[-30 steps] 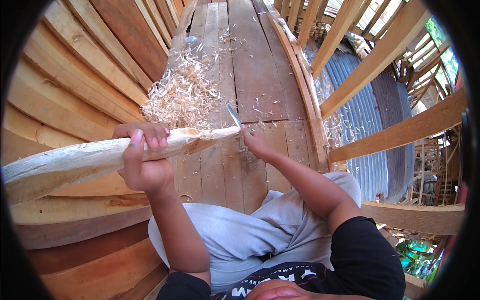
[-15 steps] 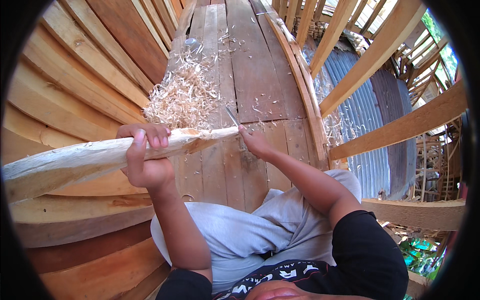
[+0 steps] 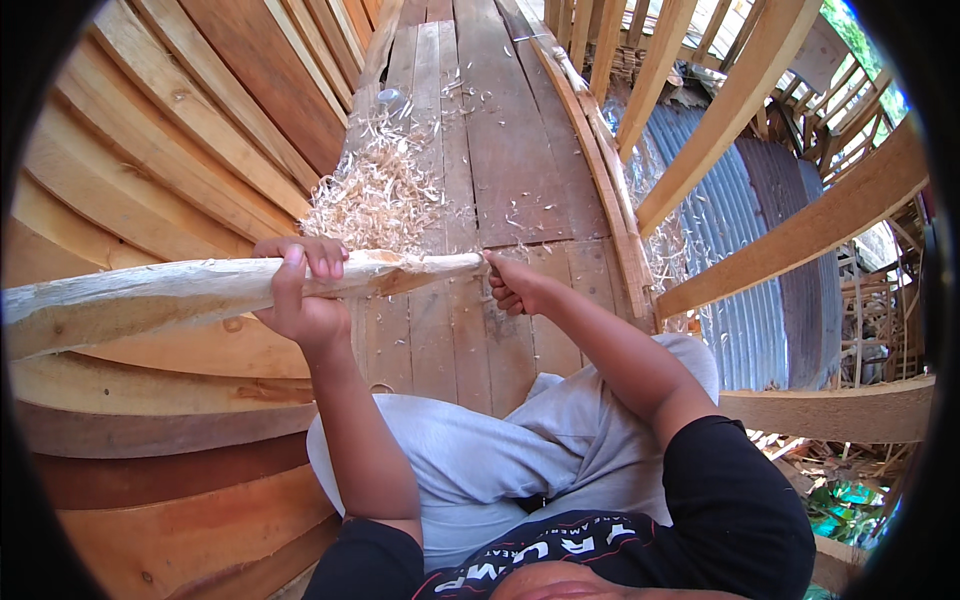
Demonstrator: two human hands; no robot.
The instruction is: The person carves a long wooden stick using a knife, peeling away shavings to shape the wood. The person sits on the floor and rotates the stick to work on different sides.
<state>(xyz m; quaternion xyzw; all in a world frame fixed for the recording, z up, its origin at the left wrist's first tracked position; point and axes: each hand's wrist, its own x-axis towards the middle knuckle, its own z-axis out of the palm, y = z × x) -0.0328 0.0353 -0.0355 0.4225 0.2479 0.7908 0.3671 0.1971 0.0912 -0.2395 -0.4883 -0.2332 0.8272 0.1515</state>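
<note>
A long, pale, peeled wooden pole [image 3: 150, 300] runs across in front of me from the left edge, its narrow end near the middle. My left hand [image 3: 314, 318] is closed around it, thumb and fingers on its upper side. My right hand [image 3: 517, 286] is a closed fist at the pole's narrow end, thumb against the tip. It holds a knife whose blade shows in the earlier picture; now the blade is hidden. Just beyond the pole a heap of curled wood shavings [image 3: 375, 200] lies on the plank floor [image 3: 520, 180].
A wall of overlapping boards [image 3: 190, 130] stands close on my left. On the right, a wooden railing with slanted posts [image 3: 730, 115] borders the floor, and corrugated metal sheets [image 3: 710, 250] lie beyond it. A small clear cup-like thing [image 3: 390, 98] sits past the shavings.
The pole has swung closer to level, its left part rising. My right hand has turned at the tip, and the blade has gone out of sight. My left hand keeps its grip.
</note>
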